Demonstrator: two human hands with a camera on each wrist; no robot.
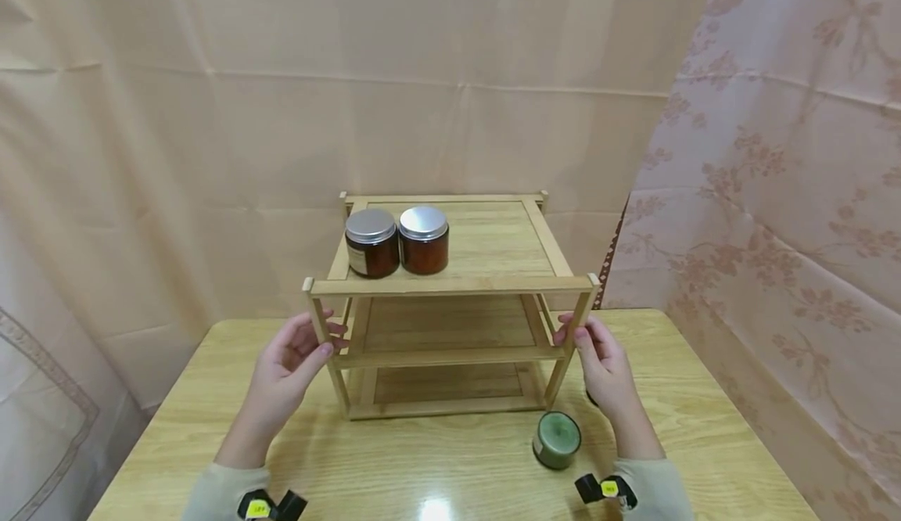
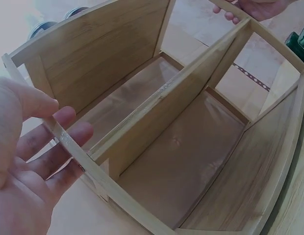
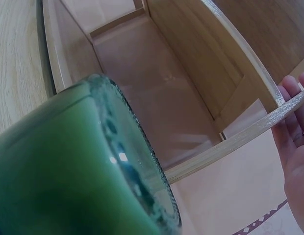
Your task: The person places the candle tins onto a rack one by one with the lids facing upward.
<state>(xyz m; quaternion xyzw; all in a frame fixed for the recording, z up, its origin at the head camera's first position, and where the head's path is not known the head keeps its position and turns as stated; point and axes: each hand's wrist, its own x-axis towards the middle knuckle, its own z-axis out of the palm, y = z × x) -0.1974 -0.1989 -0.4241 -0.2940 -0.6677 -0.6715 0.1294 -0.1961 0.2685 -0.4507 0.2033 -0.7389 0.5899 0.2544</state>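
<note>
A three-tier wooden shelf rack (image 1: 450, 287) stands on the table in front of me. My left hand (image 1: 287, 361) pinches its left front post, thumb in front and fingers behind; the left wrist view shows the same hand (image 2: 34, 152) at the post. On the other side my right hand (image 1: 601, 357) holds the right front post, with fingers (image 3: 291, 117) curled behind it in the right wrist view. Two brown glass jars with silver lids, a left one (image 1: 373, 258) and a right one (image 1: 425, 255), sit side by side on the top tier's left.
A green candle in a glass jar (image 1: 558, 440) stands on the table (image 1: 394, 458) before the rack's right front corner, close to my right wrist. Something dark is mostly hidden behind that wrist. A beige curtain (image 1: 422, 114) hangs behind, a floral one (image 1: 781, 192) at right.
</note>
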